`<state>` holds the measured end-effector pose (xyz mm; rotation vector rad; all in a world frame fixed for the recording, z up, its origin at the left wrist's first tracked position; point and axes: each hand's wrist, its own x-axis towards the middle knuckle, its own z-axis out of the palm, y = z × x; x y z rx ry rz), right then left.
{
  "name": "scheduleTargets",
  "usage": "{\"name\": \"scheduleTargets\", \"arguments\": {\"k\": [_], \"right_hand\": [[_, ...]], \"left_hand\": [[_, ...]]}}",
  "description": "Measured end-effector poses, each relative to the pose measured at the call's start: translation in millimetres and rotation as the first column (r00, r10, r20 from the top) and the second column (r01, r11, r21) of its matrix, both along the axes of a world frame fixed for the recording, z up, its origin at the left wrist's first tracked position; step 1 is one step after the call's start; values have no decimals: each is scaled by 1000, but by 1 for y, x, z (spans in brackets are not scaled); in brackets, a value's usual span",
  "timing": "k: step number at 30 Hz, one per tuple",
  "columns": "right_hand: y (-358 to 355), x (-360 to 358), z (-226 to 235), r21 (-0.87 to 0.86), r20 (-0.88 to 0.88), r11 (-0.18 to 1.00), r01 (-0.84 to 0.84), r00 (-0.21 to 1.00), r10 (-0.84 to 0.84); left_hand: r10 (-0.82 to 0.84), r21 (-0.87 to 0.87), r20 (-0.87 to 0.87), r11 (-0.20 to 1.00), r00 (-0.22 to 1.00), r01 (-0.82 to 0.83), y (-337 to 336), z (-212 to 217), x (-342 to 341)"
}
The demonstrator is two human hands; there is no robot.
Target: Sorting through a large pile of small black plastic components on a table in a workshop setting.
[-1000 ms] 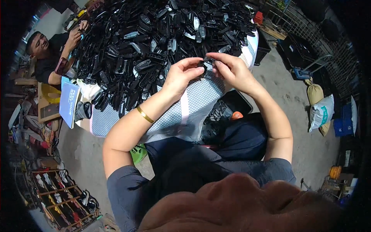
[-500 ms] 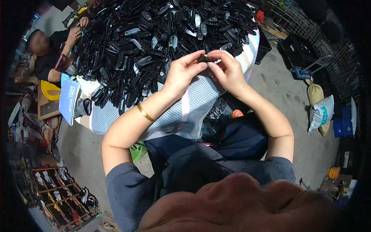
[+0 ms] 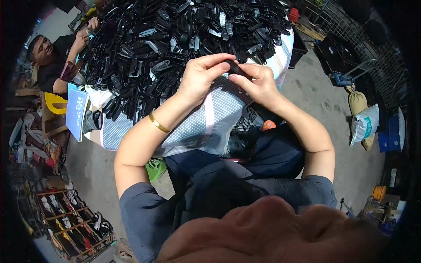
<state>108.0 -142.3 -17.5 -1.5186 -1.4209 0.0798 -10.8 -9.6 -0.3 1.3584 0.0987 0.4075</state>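
Fingers (image 3: 218,58) of my left hand (image 3: 199,78) pinch one side of a small black part (image 3: 235,67), and my right hand (image 3: 259,82) pinches the other side. The black part sits right between my two hands, with dotted cloth (image 3: 226,103) showing below. A big pile of black bits (image 3: 144,52) lies just past my hands.
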Motion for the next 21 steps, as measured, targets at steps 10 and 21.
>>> {"name": "scheduleTargets", "arguments": {"k": [10, 21], "right_hand": [[-9, 26, 30, -450, -298, 860, -240, 948, 109], [-18, 48, 24, -438, -553, 718, -541, 792, 260]], "left_hand": [[-6, 105, -45, 994, 999, 11, 3, 6, 6], [99, 975, 218, 18, 971, -220, 0, -18, 8]]}}
